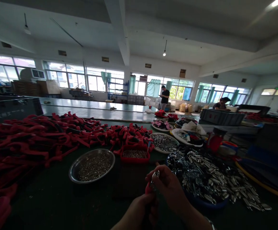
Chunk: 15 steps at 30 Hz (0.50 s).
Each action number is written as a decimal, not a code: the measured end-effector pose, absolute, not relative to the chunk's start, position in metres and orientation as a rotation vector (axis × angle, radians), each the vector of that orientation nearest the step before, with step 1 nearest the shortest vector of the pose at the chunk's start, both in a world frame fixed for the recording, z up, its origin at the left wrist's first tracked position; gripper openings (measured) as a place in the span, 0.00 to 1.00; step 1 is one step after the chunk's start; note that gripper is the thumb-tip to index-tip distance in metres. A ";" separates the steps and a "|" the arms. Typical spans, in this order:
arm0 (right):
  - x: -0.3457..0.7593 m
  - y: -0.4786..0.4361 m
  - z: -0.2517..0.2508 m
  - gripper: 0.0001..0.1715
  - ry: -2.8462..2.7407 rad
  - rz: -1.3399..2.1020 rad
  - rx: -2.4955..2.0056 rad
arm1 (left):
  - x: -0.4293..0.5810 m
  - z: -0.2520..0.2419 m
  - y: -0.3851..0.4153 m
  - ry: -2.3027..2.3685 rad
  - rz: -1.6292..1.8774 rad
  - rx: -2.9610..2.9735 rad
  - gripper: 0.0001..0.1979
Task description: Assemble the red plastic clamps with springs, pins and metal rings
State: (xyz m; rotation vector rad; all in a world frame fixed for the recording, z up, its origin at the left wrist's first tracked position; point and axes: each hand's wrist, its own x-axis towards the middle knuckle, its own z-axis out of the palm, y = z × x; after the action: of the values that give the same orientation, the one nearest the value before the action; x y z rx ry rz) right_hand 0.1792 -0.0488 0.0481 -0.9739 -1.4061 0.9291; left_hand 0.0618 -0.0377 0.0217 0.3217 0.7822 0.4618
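Close to the table's near edge, my left hand [142, 206] is closed round a red plastic piece [149, 188], most of it hidden by the fingers. My right hand [169, 185] meets it from the right and pinches a small shiny metal part [156, 174] at the top of the red piece. Shadow hides exactly how the two parts join. Right of my hands is a heap of shiny metal parts [201, 172], spilling over the rim of a blue basin [210, 203].
A steel bowl [71, 174] of small metal bits and a red tray [135, 159] of pins stand ahead. Red-and-black plastic pieces [38, 137] are piled leftward. Round trays [164, 150] of parts stand beyond. One person [164, 96] stands far off; another [222, 103] is at right.
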 end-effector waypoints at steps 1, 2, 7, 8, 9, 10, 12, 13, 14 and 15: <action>0.179 -0.049 0.048 0.09 -1.398 0.919 -0.989 | 0.062 0.020 -0.037 0.773 0.471 0.316 0.13; 0.178 -0.048 0.048 0.09 -1.399 0.905 -1.007 | 0.061 0.019 -0.036 0.761 0.479 0.310 0.13; 0.176 -0.044 0.043 0.09 -1.429 0.913 -1.046 | 0.059 0.018 -0.032 0.752 0.431 0.320 0.16; 0.176 -0.043 0.042 0.09 -1.440 0.918 -1.065 | 0.059 0.017 -0.031 0.764 0.434 0.333 0.16; 0.177 -0.042 0.043 0.09 -1.457 0.911 -1.093 | 0.059 0.016 -0.030 0.775 0.440 0.357 0.15; 0.178 -0.040 0.044 0.10 -1.476 0.901 -1.126 | 0.058 0.015 -0.029 0.782 0.442 0.394 0.15; 0.180 -0.036 0.047 0.11 -1.494 0.937 -1.178 | 0.056 0.010 -0.028 0.761 0.450 0.487 0.13; 0.182 -0.034 0.048 0.12 -1.470 1.007 -1.193 | 0.054 0.008 -0.027 0.727 0.455 0.530 0.11; 0.184 -0.033 0.048 0.13 -1.416 1.111 -1.201 | 0.052 0.006 -0.026 0.678 0.458 0.567 0.09; 0.185 -0.032 0.047 0.15 -1.341 1.231 -1.206 | 0.049 0.004 -0.025 0.617 0.455 0.596 0.06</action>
State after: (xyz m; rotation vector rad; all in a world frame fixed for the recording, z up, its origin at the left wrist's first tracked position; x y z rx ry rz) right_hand 0.1855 -0.0317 0.0471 -1.2057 -1.3406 1.2309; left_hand 0.0491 -0.0253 0.0040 0.5961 0.6172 0.4553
